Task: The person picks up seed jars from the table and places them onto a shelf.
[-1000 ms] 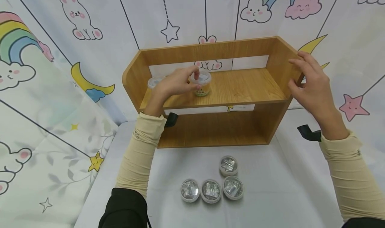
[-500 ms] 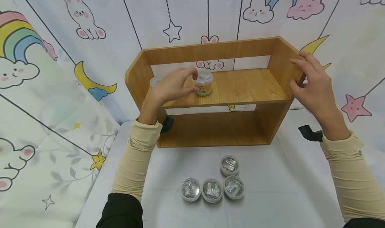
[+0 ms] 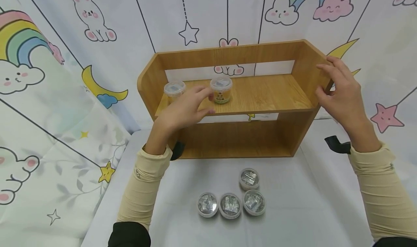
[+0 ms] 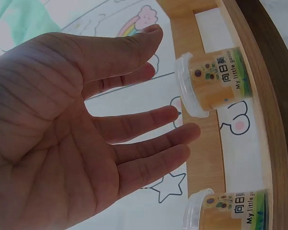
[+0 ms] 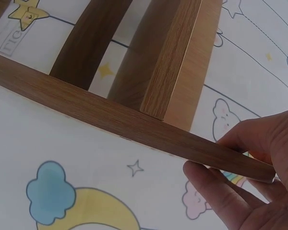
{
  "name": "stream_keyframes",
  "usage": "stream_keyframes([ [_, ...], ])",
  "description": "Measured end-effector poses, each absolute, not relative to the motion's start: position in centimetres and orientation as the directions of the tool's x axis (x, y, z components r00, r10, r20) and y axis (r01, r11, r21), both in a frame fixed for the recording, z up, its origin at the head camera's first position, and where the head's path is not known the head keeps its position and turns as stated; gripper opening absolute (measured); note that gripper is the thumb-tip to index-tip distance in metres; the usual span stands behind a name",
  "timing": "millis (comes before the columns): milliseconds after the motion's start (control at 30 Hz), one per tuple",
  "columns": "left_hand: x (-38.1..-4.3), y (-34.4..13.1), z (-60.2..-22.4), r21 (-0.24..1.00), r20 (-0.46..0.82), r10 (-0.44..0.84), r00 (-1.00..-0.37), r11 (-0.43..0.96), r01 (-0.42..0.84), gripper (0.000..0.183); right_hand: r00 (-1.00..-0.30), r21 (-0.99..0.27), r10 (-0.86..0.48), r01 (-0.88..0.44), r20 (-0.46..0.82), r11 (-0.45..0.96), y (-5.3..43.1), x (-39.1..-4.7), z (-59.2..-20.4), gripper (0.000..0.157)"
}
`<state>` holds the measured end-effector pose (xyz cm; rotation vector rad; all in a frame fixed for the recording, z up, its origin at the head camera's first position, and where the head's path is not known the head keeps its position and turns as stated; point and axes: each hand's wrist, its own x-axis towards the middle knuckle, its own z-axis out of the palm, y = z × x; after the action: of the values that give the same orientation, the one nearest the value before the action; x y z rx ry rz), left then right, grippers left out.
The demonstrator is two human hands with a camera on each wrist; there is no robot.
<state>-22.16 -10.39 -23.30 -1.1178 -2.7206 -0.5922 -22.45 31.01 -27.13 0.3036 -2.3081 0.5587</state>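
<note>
My left hand [image 3: 185,109] has its fingers extended in front of the upper shelf, just left of a clear lidded plastic cup [image 3: 221,91] with a printed label. In the left wrist view the palm of that hand [image 4: 72,134] holds nothing, and a gap shows between the fingertips and the labelled cup [image 4: 216,84]. A second matching cup [image 3: 174,89] stands at the shelf's left end, partly behind the hand. My right hand [image 3: 343,91] grips the right side panel of the wooden shelf [image 3: 273,93]; the right wrist view shows thumb and fingers on either side of the panel edge [image 5: 110,117].
On the white table [image 3: 293,203] in front of the shelf sit several round lidded cups, one cup [image 3: 249,178] behind the others. The lower shelf [image 3: 238,140] is open toward me. A cartoon-printed cloth [image 3: 130,8] hangs behind and to the left.
My left hand has let go of the labelled cup and drawn back left and down, uncovering the second cup. The cup stays standing on the shelf. My right hand keeps its hold.
</note>
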Motion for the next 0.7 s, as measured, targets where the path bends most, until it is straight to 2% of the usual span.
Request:
stream_keyframes([
  [167,-20.7,-10.7,-24.1,0.313,0.274,0.636,-0.722,0.651,0.692,0.031,-0.705,-0.303,-0.054,-0.370,0.707,0.878,31.0,-22.4,-27.2,0.056],
  [500,-18.9,-11.3,-25.9,0.299,0.320,0.674,-0.665,0.594,0.746,0.031,-0.708,-0.309,-0.051,-0.371,0.705,0.876,31.1,-22.5,-27.2,0.055],
  [700,-18.5,-11.2,-27.2,0.319,0.286,0.686,-0.669,0.590,0.741,0.033,-0.714,-0.318,-0.043,-0.365,0.699,0.875,31.1,-22.5,-27.2,0.055],
])
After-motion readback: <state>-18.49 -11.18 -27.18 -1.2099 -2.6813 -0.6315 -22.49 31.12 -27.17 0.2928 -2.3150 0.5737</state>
